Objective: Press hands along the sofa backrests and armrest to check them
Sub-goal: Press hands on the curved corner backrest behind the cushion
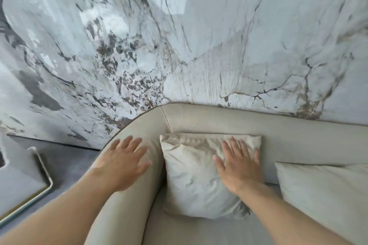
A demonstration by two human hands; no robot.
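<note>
Both hands flat, fingers spread, nothing gripped. Left hand (123,162) presses the armrest (127,195) at 8 o'clock, probably to test its padding. Right hand (240,165) lies on the pillow (191,175) that leans against the backrest (249,123) at 5 o'clock.

Your view lists these colours:
- Sofa (219,119): plain pale beige, with a thin darker seam line near the corner.
- Cushion (191,175) in the corner: cream with a slight sheen, creases shaded grey-brown.
- Second cushion (322,189) at your right: plain off-white.
- Wall (179,36): white and pale grey marble pattern, with dark grey veins and brown speckled patches.
- Floor (65,161): dull blue-grey.
- Side table (23,183) at your left: pale grey top with a gold-toned rim.
</note>
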